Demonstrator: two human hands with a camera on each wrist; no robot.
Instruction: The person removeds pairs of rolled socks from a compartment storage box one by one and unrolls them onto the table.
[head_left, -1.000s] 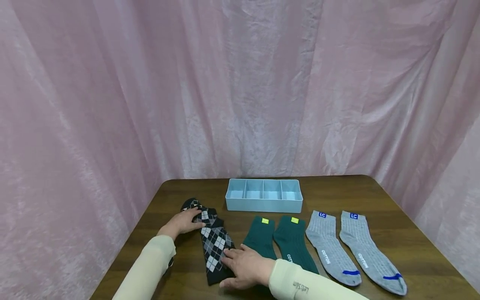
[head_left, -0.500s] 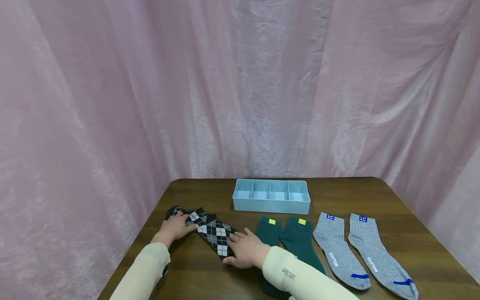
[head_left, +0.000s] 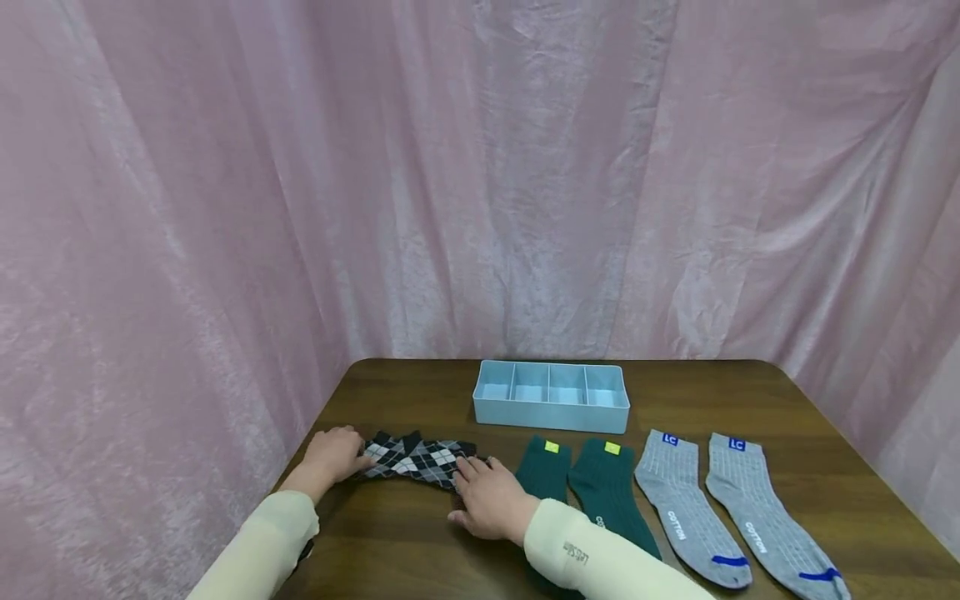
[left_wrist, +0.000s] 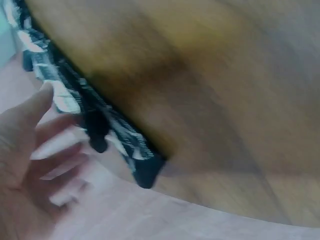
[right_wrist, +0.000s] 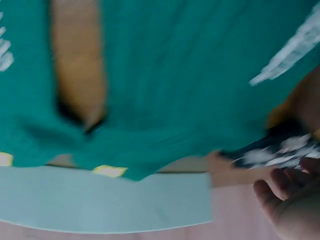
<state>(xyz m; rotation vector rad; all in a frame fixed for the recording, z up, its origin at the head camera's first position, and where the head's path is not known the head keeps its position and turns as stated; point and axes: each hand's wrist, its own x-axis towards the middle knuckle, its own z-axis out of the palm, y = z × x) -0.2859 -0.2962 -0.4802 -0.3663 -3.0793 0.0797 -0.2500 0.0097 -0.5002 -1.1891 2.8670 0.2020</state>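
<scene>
Black, grey and white argyle socks (head_left: 423, 460), seemingly laid together, stretch crosswise on the left part of the table. At their left end, my left hand (head_left: 330, 454) touches them with fingers spread. My right hand (head_left: 495, 500) rests at their other end, its fingers extended over the fabric. The left wrist view is blurred; the thumb of the left hand (left_wrist: 25, 165) lies against the socks (left_wrist: 75, 95) there. In the right wrist view, the fingertips of the right hand (right_wrist: 300, 200) are beside the argyle fabric. Both ends of the socks are partly hidden by the hands.
Two green socks (head_left: 611, 483) with yellow labels lie close to my right hand, partly under the forearm. Farther right are two grey socks (head_left: 682, 500) with blue marks. A light blue box (head_left: 551, 412) with several compartments stands toward the back of the wooden table (head_left: 390, 533).
The argyle socks have turned from a steep diagonal to nearly crosswise. My left hand moved left and toward me, while my right hand moved slightly away from me. The head view shifted a little.
</scene>
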